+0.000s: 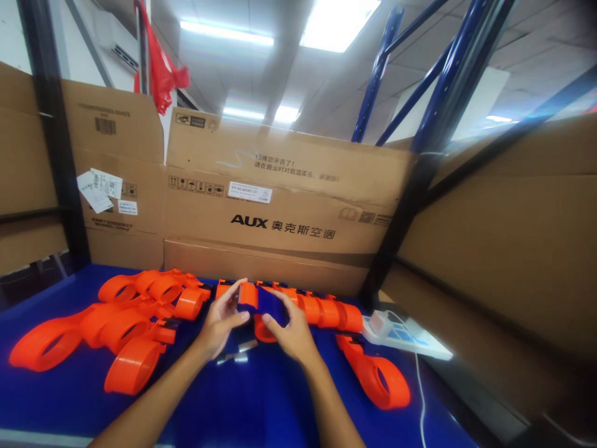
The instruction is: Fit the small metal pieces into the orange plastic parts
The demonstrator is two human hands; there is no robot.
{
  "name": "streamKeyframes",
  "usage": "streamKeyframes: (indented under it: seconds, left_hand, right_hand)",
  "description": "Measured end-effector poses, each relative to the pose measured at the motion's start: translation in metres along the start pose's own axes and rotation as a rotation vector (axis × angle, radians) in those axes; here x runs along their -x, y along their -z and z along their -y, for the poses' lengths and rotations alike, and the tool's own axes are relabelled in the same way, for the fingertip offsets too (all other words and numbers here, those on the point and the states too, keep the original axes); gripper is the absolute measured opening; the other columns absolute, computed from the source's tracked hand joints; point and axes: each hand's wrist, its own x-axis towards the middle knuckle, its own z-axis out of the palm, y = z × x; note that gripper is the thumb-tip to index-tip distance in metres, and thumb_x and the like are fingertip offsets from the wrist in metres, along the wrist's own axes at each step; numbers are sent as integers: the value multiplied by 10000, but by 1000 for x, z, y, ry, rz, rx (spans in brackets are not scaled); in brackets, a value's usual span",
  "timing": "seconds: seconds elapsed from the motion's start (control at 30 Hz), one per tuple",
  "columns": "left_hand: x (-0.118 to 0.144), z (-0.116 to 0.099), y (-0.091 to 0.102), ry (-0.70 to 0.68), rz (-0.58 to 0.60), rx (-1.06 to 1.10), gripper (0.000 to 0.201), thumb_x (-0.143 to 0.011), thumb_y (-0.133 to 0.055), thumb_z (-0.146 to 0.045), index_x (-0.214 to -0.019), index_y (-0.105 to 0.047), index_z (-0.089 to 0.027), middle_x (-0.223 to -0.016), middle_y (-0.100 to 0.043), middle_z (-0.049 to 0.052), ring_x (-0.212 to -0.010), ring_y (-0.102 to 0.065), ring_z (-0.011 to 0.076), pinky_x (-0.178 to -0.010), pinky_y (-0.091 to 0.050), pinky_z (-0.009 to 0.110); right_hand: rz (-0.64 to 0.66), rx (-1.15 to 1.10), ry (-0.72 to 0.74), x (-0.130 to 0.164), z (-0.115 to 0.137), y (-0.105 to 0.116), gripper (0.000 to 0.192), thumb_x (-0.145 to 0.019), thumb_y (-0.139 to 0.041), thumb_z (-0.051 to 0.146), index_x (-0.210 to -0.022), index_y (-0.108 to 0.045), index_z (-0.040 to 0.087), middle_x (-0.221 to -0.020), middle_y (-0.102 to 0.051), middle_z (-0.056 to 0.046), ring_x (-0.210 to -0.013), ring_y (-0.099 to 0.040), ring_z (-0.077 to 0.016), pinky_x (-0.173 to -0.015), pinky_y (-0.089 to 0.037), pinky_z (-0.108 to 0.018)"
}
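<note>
My hands are both full, raised over the middle of the blue counter (224, 410). My left hand (222, 320) has its thumb and fingers around a small orange piece (249, 295) with a dark underside. My right hand (290, 325) grips a dark blue piece (271, 305), thumb at the near side and fingers along the far side. The two pieces sit side by side between my palms; I cannot tell whether they are joined.

Just below them is an orange loop (265, 330), partly hidden by my right thumb. Behind my hands, a row of orange rolls (328, 312) runs off to the right. To my left lies a bunch of orange loops (133, 361), overlapping one another. On the right, another long loop (385, 381) lies near a white power strip (410, 339) with a white plug (381, 323) in it. Printed cardboard (280, 211) stands along the back.
</note>
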Motion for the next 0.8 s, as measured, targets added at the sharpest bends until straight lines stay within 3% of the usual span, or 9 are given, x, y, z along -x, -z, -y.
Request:
streamKeyframes:
  seconds: [0.1,0.23,0.43,0.57,0.8]
  left_hand:
    - [3,-1,1,-2,25,5,794,-665,-842,-201,-1403,-554,-259,-1449,-563,104,-1389,-437,340,-1156,-332,421]
    - [2,2,4,-39,31,-60,736,-713,-823,-250,-1397,-551,-257,-1443,-566,112,-1372,-463,342,-1152,-331,432]
    - [-4,6,5,-137,-102,-242,484,-699,-840,-245,-1144,-651,-229,-1252,-679,106,-1220,-595,309,-1102,-373,439]
    - [-4,9,6,-169,-187,-317,423,-693,-843,-237,-1062,-638,-233,-1123,-706,75,-1139,-625,294,-1061,-394,431]
    - [-4,8,10,-165,-202,-344,394,-686,-848,-235,-1024,-644,-229,-1033,-709,59,-1041,-646,277,-1000,-417,402]
  right_hand:
    - [13,69,22,1,-3,1,490,-794,-767,426,-1226,-629,238,-1118,-722,-85,-991,-684,-294,-904,-530,-457]
    - [-60,267,135,2,-5,2,657,-686,-846,503,-1247,-611,254,-1166,-685,-108,-1064,-631,-335,-957,-467,-508]
    - [-79,525,266,3,-6,2,637,-720,-802,576,-1258,-625,284,-1053,-650,-106,-975,-593,-321,-905,-438,-501]
    - [-54,587,303,3,-5,0,585,-776,-758,564,-1272,-616,287,-1035,-644,-105,-968,-577,-312,-895,-422,-490]
    - [-39,607,304,4,-4,-2,583,-792,-742,565,-1284,-606,286,-1043,-639,-109,-968,-573,-313,-889,-420,-489]
